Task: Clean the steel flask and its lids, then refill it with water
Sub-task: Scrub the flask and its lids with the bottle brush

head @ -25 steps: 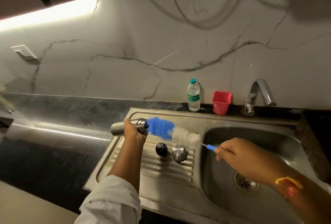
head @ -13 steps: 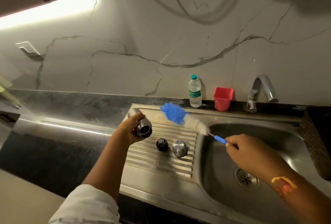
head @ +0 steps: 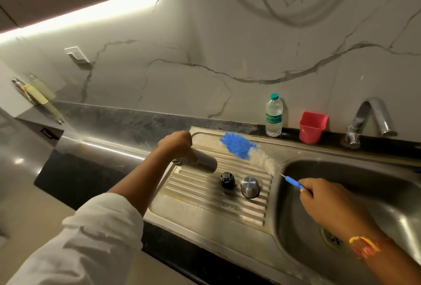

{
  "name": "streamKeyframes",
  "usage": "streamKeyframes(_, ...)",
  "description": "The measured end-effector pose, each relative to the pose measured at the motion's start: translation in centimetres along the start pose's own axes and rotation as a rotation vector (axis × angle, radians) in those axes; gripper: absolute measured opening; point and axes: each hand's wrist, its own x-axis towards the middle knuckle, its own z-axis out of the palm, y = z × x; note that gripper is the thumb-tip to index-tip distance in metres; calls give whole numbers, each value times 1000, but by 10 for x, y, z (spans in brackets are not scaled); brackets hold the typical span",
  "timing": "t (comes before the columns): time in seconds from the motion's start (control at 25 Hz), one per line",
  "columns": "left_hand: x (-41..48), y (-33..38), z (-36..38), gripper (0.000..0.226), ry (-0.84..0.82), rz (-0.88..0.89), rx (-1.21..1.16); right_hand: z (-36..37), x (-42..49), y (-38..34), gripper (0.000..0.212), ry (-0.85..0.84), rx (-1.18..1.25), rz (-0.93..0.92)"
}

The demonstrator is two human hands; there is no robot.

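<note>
Steel flask [head: 202, 163], neck half-hidden under left hand [head: 175, 143]

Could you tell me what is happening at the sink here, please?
A person is cleaning a steel flask at a kitchen sink. The left hand grips the flask, held tilted above the ribbed drainboard. The right hand pinches the blue handle of a bottle brush, whose blue-and-white bristles are in the air beside the flask, not inside it. The black inner lid and the steel cap stand on the drainboard. No water shows at the tap.
</note>
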Motion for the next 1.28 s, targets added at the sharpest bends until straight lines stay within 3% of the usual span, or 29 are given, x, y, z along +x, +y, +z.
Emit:
streamKeyframes(0.32,29,26,8,70,-50,65,229,18,3,11,31,65,52,15)
streamKeyframes(0.6,38,27,12,89,-78,125,178,26,-1,18,27,85,31,46)
streamKeyframes(0.76,22,30,16,94,102,146,123,25,-1,10,28,78,5,47)
streamKeyframes(0.88,-1,54,23,75,350,255,50,18,1,3,30,66,-9,71)
streamKeyframes(0.96,-16,77,35,58,379,411,-83,8,2,1,28,124,-121,96)
streamKeyframes(1.08,-30,112,69,50,283,606,-134,-22,6,14,21,344,-335,46)
streamKeyframes(1.28,-25,161,121,57,196,630,-169,-100,32,27,12,567,-614,-4)
